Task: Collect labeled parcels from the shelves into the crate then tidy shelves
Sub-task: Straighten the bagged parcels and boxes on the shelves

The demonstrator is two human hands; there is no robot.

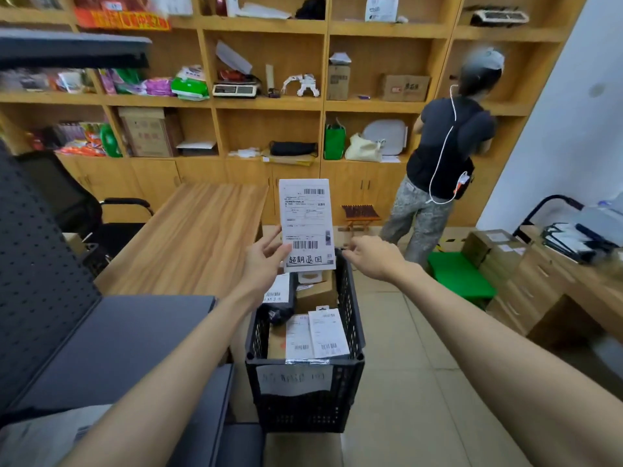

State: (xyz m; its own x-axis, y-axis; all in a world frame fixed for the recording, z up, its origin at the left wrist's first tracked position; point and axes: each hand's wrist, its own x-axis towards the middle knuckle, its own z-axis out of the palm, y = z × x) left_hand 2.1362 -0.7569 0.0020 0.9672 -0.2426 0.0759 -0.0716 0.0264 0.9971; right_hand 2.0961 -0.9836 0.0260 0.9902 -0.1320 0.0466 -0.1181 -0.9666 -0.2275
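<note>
Pinching a labeled parcel [306, 224] above the crate [350, 358], left hand [261, 264].

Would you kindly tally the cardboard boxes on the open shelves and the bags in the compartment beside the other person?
Cardboard boxes: 3
Green bag: 1
Cream bag: 1
Total: 5

The left hand [261, 264] pinches a labeled parcel [306, 224] upright above the crate [350, 332]; the right hand [374, 256], at three o'clock from it, hangs loosely curled.
</note>
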